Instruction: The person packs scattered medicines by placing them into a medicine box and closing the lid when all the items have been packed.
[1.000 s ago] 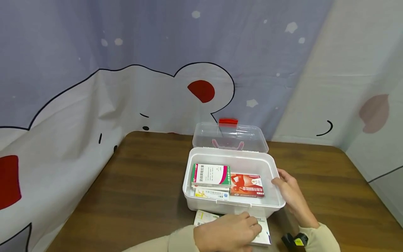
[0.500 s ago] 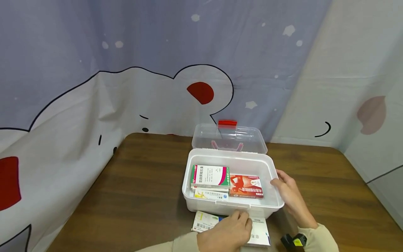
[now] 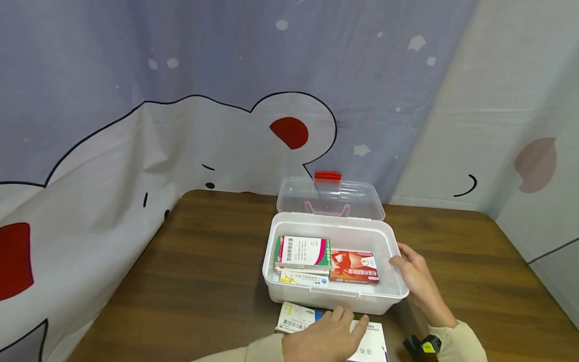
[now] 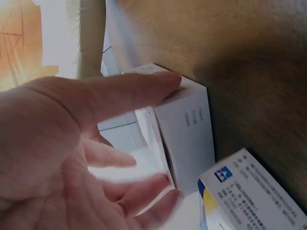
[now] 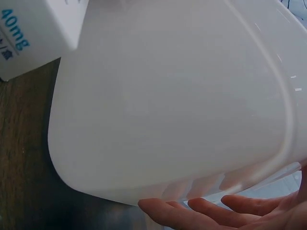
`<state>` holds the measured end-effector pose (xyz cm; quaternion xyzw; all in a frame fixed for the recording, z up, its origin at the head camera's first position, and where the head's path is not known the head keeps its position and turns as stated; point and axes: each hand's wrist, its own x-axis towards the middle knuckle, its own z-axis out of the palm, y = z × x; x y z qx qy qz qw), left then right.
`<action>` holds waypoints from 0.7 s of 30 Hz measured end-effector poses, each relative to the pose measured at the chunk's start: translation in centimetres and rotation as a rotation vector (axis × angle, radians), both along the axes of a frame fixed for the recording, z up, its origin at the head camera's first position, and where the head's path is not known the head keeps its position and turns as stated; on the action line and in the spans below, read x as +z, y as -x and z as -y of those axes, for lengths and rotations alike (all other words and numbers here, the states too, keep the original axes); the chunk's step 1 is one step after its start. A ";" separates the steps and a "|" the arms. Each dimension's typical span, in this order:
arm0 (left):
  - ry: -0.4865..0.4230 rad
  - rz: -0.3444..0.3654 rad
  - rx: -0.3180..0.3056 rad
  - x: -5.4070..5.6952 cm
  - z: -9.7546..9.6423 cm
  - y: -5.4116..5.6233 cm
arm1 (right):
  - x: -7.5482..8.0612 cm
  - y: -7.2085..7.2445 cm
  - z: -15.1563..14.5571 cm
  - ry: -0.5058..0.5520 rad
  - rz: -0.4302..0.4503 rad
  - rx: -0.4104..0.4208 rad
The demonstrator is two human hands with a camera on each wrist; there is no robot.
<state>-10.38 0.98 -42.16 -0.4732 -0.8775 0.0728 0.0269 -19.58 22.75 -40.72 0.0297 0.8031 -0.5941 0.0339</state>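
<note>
A white plastic storage box (image 3: 373,303) stands with its clear lid (image 3: 332,198) flipped back. My right hand (image 3: 420,286) holds its right end, thumb at the rim; in the right wrist view the fingers (image 5: 206,211) lie along the outer wall. In front of it, my left hand (image 3: 327,334) lies over medicine boxes, thumb spread from the fingers. The left wrist view shows the thumb touching a white medicine box (image 4: 187,129), with the other fingers loosely bent beside it. A white-and-blue medicine box (image 3: 294,318) lies left, partly under that hand.
Inside the storage box are a green-and-white medicine box (image 3: 303,251), a red medicine box (image 3: 355,266) and a white-and-yellow medicine box (image 3: 304,278). All stands on a brown wooden table (image 3: 203,281). A printed curtain (image 3: 217,136) hangs behind.
My left hand has drawn back slightly to the left and spread its thumb from its fingers, baring more of the white-and-blue medicine box. The right hand stays at the storage box.
</note>
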 end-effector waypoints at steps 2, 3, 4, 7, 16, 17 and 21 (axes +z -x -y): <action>-0.002 0.010 0.023 0.1 0.1 0.0 | 0.0 0.0 0.0 -0.002 0.003 0.000; -0.007 -0.023 0.023 0.0 0.1 0.0 | 0.0 0.0 0.0 -0.004 0.008 0.001; -0.015 -0.052 0.020 0.0 0.1 0.0 | 0.0 0.0 0.0 -0.004 0.012 0.003; -0.031 -0.085 -0.003 -0.2 0.2 0.3 | 0.0 0.1 -0.1 -0.002 0.017 0.009; -0.042 -0.177 -0.079 -0.6 0.5 0.8 | -0.1 0.0 -0.1 0.017 0.006 0.013; -0.040 -0.150 -0.080 -0.5 0.6 0.9 | -0.1 0.0 -0.1 0.017 0.009 0.013; -0.048 0.024 -0.047 -0.1 1.0 1.2 | -0.1 0.2 -0.2 0.013 0.005 0.010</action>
